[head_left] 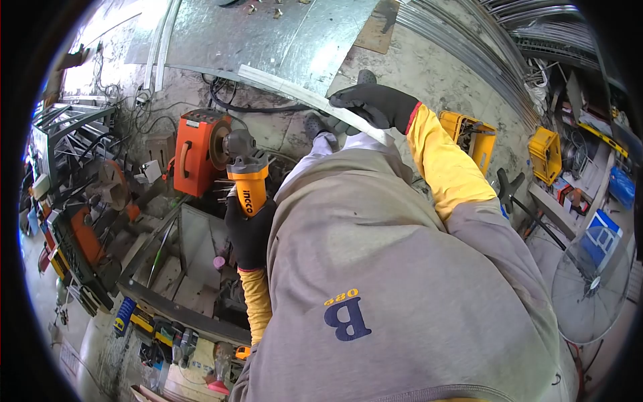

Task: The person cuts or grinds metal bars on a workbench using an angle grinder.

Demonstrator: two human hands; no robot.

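Note:
My left hand (250, 231), in a black glove, is closed round the body of an orange angle grinder (248, 184) at my left side. The grinder's head points up, its disc (220, 144) beside an orange-red machine box (194, 161). In front of my legs, my black-gloved right hand (375, 106) grips a long, pale metal strip (288, 87) near its close end. The strip slants away to the far left, passing in front of a large metal sheet (261, 40). Part of my right fingers is hidden behind the strip.
Yellow crates (546, 155) stand at the right, near a fan (593, 285). Long metal profiles (462, 40) lie at the upper right. Cables (261, 107) run over the floor by my feet. A metal frame (181, 308) and tools (144, 321) are at the lower left.

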